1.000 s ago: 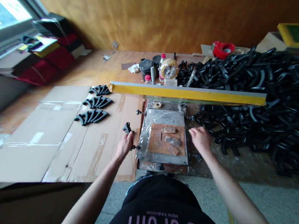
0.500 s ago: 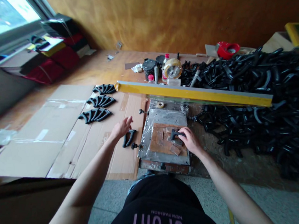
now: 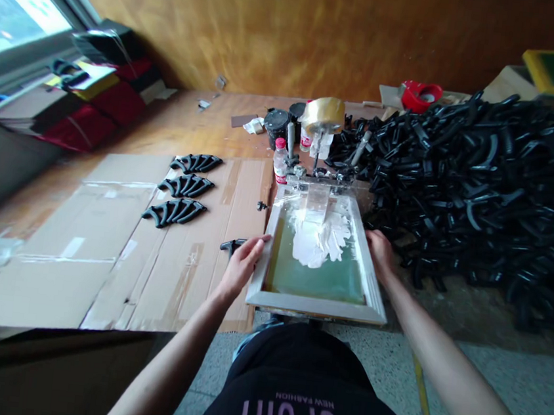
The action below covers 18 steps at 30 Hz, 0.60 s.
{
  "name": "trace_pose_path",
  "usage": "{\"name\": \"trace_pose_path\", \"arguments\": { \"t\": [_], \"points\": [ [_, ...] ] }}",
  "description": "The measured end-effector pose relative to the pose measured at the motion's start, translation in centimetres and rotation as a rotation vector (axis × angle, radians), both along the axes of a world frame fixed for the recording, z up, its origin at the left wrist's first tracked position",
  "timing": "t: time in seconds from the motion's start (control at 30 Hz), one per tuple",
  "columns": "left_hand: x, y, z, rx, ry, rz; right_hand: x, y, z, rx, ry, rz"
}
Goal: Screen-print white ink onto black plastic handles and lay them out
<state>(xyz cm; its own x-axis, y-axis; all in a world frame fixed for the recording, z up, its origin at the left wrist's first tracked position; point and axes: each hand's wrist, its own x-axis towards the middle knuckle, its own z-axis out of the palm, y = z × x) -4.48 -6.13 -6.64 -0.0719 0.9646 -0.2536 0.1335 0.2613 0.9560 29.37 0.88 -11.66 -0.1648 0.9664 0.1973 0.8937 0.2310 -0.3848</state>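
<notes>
A screen printing frame (image 3: 315, 304) lies low over the work spot in front of me, its greenish mesh bearing a thick smear of white ink (image 3: 317, 241). My left hand (image 3: 245, 261) holds the frame's left side with fingertips and thumb. At its right side my right hand (image 3: 380, 250) has its fingers curled against the edge, partly hidden by the frame. A black curved handle (image 3: 229, 246) lies on the cardboard just beyond my left hand, which covers part of it. Whatever is under the frame is hidden.
Three rows of black handles (image 3: 177, 213) rest on the flattened cardboard (image 3: 78, 259). To the right rises a big heap of black handles (image 3: 483, 170). Behind the frame stand a metal hinge clamp, a tape roll (image 3: 324, 115), a red-capped bottle (image 3: 280, 158) and a dark pot (image 3: 276, 127).
The raised frame has swung down over the brown jig plate. My right hand has let go of the black handle there and moved right to the frame's edge; my left has moved right to its other edge.
</notes>
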Motion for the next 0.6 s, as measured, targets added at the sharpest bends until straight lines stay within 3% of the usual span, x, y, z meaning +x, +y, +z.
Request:
{"name": "trace_pose_path", "arguments": {
  "t": [0.1, 0.2, 0.33, 0.5, 0.6],
  "points": [
    [0.1, -0.8, -5.0, -0.063, 0.032, 0.003, -1.9, 3.4, 2.4, 0.157, 0.064, -0.058],
    [0.2, -0.5, -7.6, -0.086, 0.08, 0.006, -6.7, 5.5, 4.2, 0.157, -0.011, 0.145],
    [-0.1, -0.2, -8.5, -0.096, 0.096, 0.014, -9.8, 3.3, 4.1, 0.001, -0.18, 0.384],
    [-0.2, -0.4, -8.7, -0.101, 0.105, 0.016, -7.2, -1.1, 3.9, 0.066, -0.223, 0.779],
    [-0.2, -0.4, -8.4, -0.119, 0.088, 0.011, -6.8, -1.5, 4.0, 0.085, -0.186, 0.733]
  ]
}}
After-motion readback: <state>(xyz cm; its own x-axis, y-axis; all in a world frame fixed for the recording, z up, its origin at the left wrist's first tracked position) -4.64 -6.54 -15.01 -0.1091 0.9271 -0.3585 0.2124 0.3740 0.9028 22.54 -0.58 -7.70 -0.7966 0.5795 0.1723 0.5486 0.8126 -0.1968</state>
